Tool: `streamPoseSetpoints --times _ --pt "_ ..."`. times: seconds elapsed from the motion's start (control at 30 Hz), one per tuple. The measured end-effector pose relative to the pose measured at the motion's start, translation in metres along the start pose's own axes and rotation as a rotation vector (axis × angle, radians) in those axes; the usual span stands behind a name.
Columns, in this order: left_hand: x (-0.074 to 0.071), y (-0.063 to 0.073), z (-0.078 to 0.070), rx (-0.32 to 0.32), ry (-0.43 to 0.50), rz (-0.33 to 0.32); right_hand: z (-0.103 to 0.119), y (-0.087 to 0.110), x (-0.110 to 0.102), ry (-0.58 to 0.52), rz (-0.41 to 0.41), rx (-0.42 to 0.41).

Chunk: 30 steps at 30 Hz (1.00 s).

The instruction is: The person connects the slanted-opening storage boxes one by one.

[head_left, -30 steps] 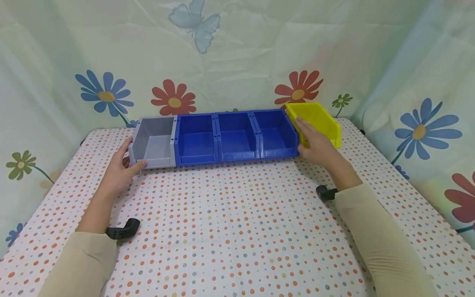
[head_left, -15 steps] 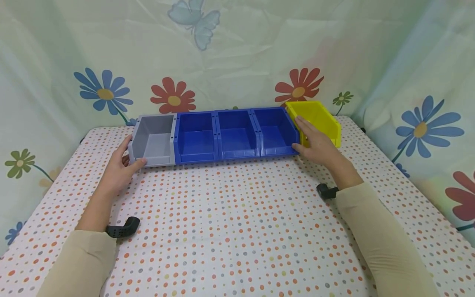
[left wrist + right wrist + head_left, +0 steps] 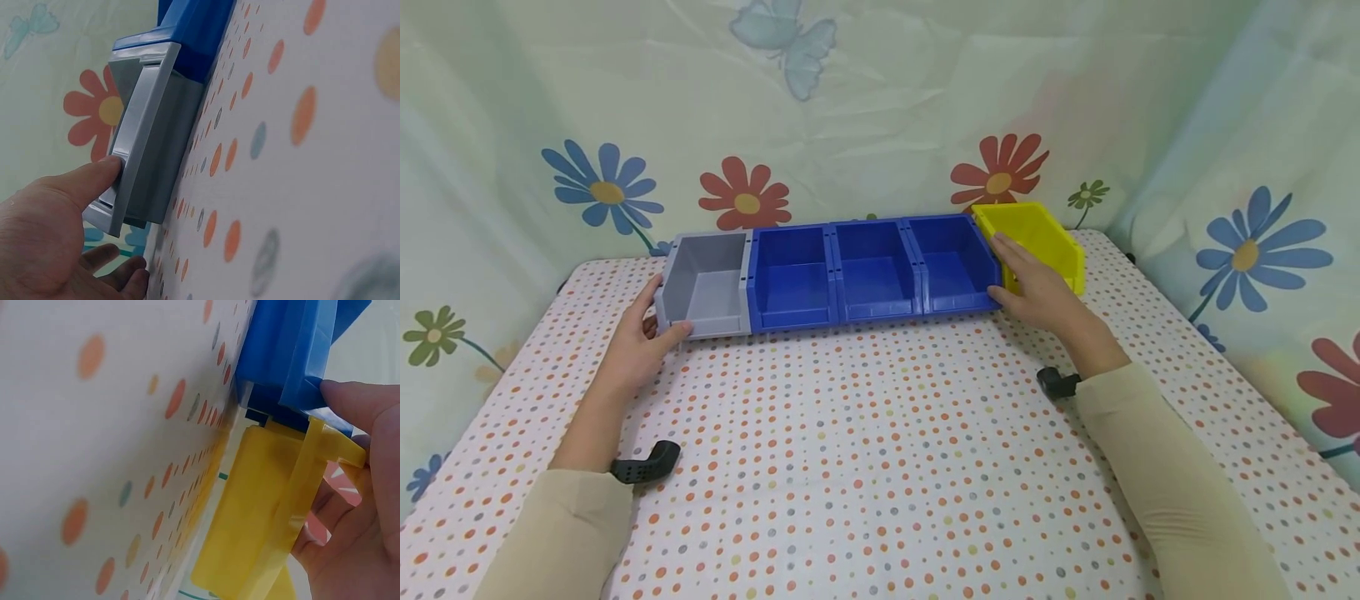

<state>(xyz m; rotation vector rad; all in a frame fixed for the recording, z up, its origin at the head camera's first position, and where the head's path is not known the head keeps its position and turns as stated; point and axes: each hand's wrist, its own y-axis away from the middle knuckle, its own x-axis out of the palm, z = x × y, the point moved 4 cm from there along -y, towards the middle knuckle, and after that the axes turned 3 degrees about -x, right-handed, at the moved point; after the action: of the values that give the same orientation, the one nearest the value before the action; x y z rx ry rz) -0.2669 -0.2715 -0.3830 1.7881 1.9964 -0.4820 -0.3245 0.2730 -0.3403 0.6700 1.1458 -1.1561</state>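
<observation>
A grey plastic storage bin (image 3: pixel 713 323) and several blue bins (image 3: pixel 880 308) stand side by side in a row across the table. At the row's left end my left hand (image 3: pixel 636 346) spans the grey bin's front corner. Its thumb rests on the front lip, and loosely bent fingers lie toward the outer side in the left wrist view. My right hand (image 3: pixel 1045 296) is at the other end, straight fingers along the last blue bin's side and thumb (image 3: pixel 353 403) touching its front corner. A yellow bin (image 3: pixel 250 506) sits directly beside it, partly behind that hand.
The table bears a white cloth (image 3: pixel 850 467) with coloured dots. A curtain (image 3: pixel 880 100) printed with flowers and a butterfly hangs behind the bins and along both sides. Black wrist cameras (image 3: pixel 651 462) are strapped to both arms.
My right thumb has shifted left from the blue bin's side onto its front corner. The left hand keeps its place on the grey bin, and the head view has turned slightly.
</observation>
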Motion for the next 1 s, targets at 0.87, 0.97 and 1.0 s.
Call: streamPoseSetpoints --times 0.87,0.97,1.0 --pt "0.0015 0.0015 -0.0013 0.001 -0.052 -0.026 0.0032 -0.0005 0.0009 0.047 0.071 0.037" --pt "0.0011 0.0013 -0.0013 0.004 -0.048 -0.023 0.0035 -0.0015 0.0010 0.055 0.078 0.037" --pt "0.0008 0.0015 -0.0011 0.003 -0.047 -0.023 0.0038 -0.0020 0.0008 0.057 0.080 0.038"
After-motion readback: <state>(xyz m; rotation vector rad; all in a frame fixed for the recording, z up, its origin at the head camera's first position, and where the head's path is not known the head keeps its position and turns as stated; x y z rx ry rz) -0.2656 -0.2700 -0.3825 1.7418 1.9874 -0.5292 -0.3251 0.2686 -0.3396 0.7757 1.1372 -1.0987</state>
